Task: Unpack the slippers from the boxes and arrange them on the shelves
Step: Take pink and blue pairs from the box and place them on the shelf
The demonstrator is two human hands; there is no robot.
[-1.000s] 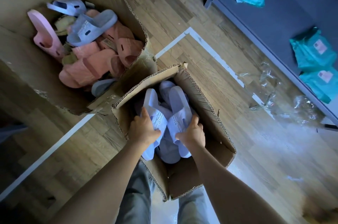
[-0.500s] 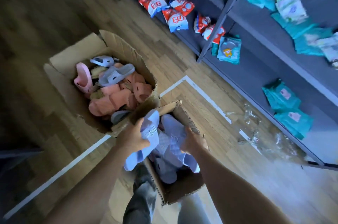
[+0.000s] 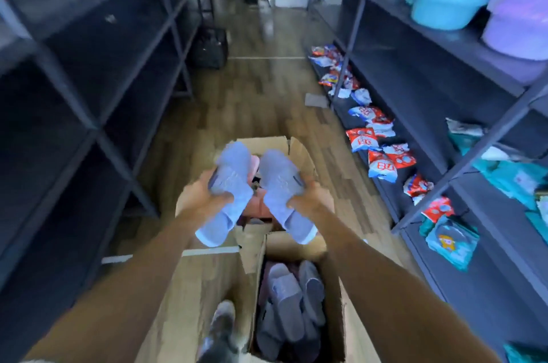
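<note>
- Fingers first: the left hand is curled tight round the middle of one pale blue foam slipper, thumb across the near face and the other fingers wrapped behind it. It's a firm grip, nothing spread.
- The right hand mirrors it, clamped round a second pale blue foam slipper, which is just apart from the first.
- Here's the change: half a second ago both hands were down in the small brown cardboard box, pulling this pair out. Now the pair is up and clear, held out in front of the person.
- The view has swung as well, from the floor up along the aisle. I'd call the lift done and the carry to a shelf just beginning.
- Below the forearms, the small brown cardboard box has plenty more greyish-blue slippers left inside.
- Directly under the fingers sits a larger cardboard box with pink slippers showing between the held pair.
- Left of the hands stands dark metal shelving.
- Right of them, more dark shelving carries red-and-white packets and teal packs.
</note>
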